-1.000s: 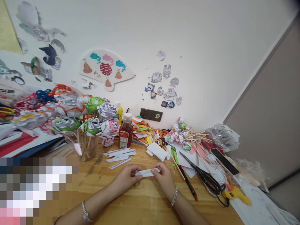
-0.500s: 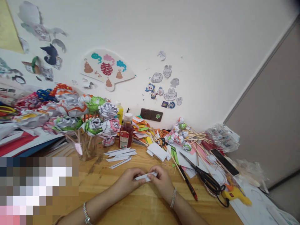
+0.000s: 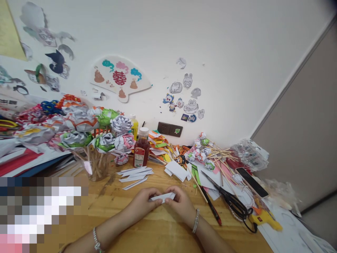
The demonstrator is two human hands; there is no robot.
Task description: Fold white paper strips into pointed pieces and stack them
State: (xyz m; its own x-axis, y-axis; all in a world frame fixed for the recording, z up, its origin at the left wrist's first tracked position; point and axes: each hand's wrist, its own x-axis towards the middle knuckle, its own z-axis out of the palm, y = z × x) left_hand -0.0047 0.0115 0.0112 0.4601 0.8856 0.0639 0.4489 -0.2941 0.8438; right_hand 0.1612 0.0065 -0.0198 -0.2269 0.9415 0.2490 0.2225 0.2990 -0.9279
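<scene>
A narrow folded strip of white paper [image 3: 163, 197] is pinched between my two hands just above the wooden table [image 3: 158, 232]. My left hand [image 3: 147, 199] grips its left end, thumb on the near side. At the other end my right hand [image 3: 179, 202] holds it with thumb and fingers. The fingertips behind the paper are partly hidden. Beyond my left hand lie several folded white strips [image 3: 135, 174]. Past my right hand is a small stack of white paper pieces [image 3: 177, 171].
Paper flowers on sticks stand in a clear cup [image 3: 96, 167] at left. A red-brown bottle [image 3: 141, 149] is behind the strips. On the right lie a black-and-red pen [image 3: 210, 205], black scissors [image 3: 231, 200], a phone [image 3: 252, 182] and a yellow glue gun [image 3: 265, 219].
Both thumbs have come closer together along the paper strip. My right thumb has shifted slightly left and down, and more of the strip's right end shows.
</scene>
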